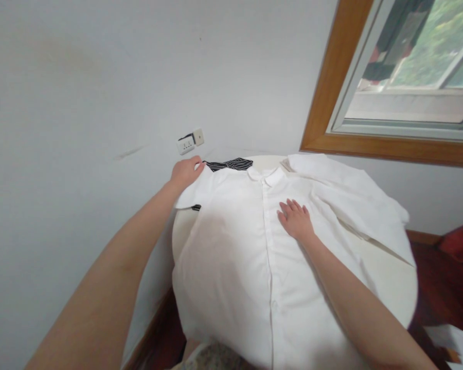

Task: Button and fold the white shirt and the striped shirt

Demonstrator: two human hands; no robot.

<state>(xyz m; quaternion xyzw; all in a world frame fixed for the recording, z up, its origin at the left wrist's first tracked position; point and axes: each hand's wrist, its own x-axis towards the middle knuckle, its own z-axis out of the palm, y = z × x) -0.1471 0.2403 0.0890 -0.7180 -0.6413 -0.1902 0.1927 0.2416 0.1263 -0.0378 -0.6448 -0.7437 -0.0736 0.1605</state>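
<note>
A white shirt [231, 241] of thin, softly creased cloth is spread front side up across a round, smooth-topped white table [399, 290] at the centre and lower centre of the frame. Its rounded collar is pointed toward the top of the frame, and its long axis, marked by the straight button placket, is run from upper centre down to the bottom edge, where the shirt is cut off by the frame. One sleeve is laid out toward the right, rumpled into long folds; the other is pinched at its upper edge between the thumb and fingers of the left hand [185, 172], left of centre. The right hand [296, 222] is laid palm down on the shirt front beside the placket, its fingers slightly spread. Black fabric [233, 164] with thin white stripes is partly covered by the shirt near the collar. A wood-framed window [393, 150] is seen at upper right, and a socket [185, 145] is set in the plain, pale wall [100, 92].
</note>
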